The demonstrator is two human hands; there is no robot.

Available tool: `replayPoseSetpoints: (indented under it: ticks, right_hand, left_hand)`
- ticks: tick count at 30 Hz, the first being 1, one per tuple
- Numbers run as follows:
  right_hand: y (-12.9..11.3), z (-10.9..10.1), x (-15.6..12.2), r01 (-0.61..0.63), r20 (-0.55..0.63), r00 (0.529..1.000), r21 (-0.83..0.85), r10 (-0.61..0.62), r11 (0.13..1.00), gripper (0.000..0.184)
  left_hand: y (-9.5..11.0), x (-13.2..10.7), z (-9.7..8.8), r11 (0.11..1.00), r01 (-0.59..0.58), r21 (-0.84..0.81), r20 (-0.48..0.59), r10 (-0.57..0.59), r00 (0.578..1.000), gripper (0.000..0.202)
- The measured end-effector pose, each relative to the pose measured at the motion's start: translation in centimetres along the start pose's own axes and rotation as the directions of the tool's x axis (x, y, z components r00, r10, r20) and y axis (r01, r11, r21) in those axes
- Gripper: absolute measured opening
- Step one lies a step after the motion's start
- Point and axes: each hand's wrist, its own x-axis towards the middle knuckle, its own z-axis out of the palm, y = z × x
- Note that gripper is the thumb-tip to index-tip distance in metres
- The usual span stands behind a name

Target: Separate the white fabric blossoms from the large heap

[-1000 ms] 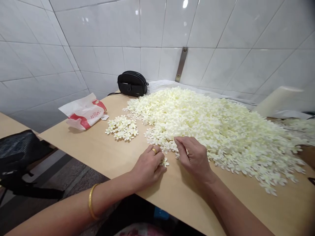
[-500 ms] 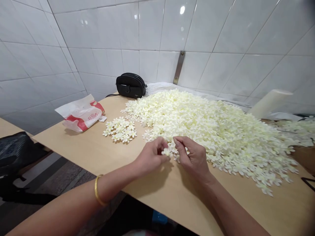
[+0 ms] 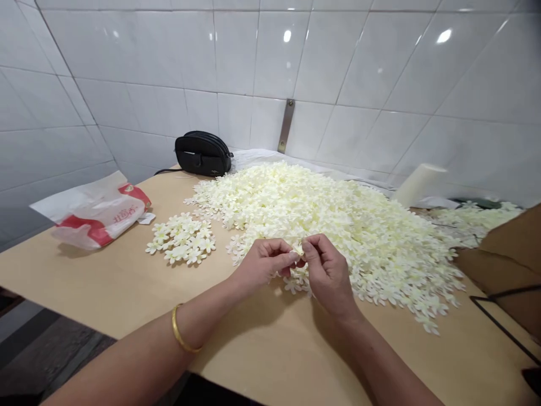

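My left hand (image 3: pixel 267 260), with a gold bangle on its wrist, is closed in a pinch on a small white artificial flower (image 3: pixel 297 252), mostly hidden by the fingertips. Thumb and forefinger of my right hand (image 3: pixel 327 268) are pressed together right beside it; whatever they grip is too small to make out. Both hands meet above the near edge of a big heap of pale yellow-white artificial flowers (image 3: pixel 304 197). To the left of the hands, a small group of similar flowers (image 3: pixel 181 239) lies on the table (image 3: pixel 139 293).
A red and white paper bag (image 3: pixel 99 211) lies at the left of the table. Behind the heap's left end stands a black pouch (image 3: pixel 203 153) near the tiled wall. A white roll (image 3: pixel 416 185) leans at the back right, and a brown cardboard piece (image 3: pixel 502 265) is at the right.
My left hand has brought its flower against the right fingertips, closing the gap between the hands. The camera view has shifted right, showing more cardboard at that side.
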Motion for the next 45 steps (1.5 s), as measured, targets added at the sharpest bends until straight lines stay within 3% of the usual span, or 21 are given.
replayPoseSetpoints:
  ticks: [3,5,7,9,11,14,19,26,41,45]
  right_hand:
    - [0.1,0.1,-0.1,0.057,-0.034,0.998,-0.060,-0.060,0.997,0.009]
    - [0.2,0.3,-0.1,0.137,-0.061,0.988,-0.119,-0.145,0.983,0.012]
    - [0.3,0.5,-0.2,0.225,-0.031,0.972,-0.177,-0.234,0.958,0.012]
    - [0.5,0.9,-0.4,0.306,0.056,0.952,-0.216,-0.301,0.927,0.014]
    - [0.6,1.5,-0.6,0.381,0.176,0.922,-0.256,-0.345,0.888,0.017]
    - [0.6,2.4,-1.0,0.463,0.310,0.876,-0.326,-0.369,0.824,0.020]
    - [0.7,3.3,-1.2,0.486,0.395,0.859,-0.428,-0.326,0.762,0.016]
    - [1.2,3.8,-1.1,0.489,0.407,0.861,-0.496,-0.305,0.717,0.014]
    - [1.3,4.1,-0.9,0.482,0.411,0.866,-0.533,-0.286,0.695,0.014]
    - [1.4,3.9,-0.7,0.444,0.378,0.884,-0.497,-0.274,0.746,0.014]
  left_hand:
    - [1.2,0.1,-1.6,0.993,-0.107,0.042,-0.171,0.113,0.979,0.021]
    - [2.2,0.6,-3.2,0.963,-0.256,0.080,-0.398,0.266,0.878,0.016]
    - [2.9,1.1,-4.8,0.927,-0.364,0.087,-0.596,0.341,0.727,0.013]
    - [3.0,1.6,-5.9,0.932,-0.360,0.054,-0.680,0.298,0.670,0.013]
    - [2.7,1.8,-6.3,0.949,-0.313,0.049,-0.674,0.262,0.690,0.014]
    - [1.8,2.0,-5.9,0.950,-0.283,0.134,-0.614,0.304,0.728,0.016]
    - [1.0,2.0,-5.4,0.940,-0.274,0.204,-0.571,0.342,0.746,0.017]
    - [0.7,2.1,-5.2,0.966,-0.231,0.114,-0.562,0.254,0.788,0.015]
    - [0.8,2.3,-5.2,0.973,-0.211,-0.089,-0.626,0.110,0.772,0.015]
    - [0.8,2.4,-5.2,0.971,-0.177,-0.159,-0.641,0.034,0.767,0.015]
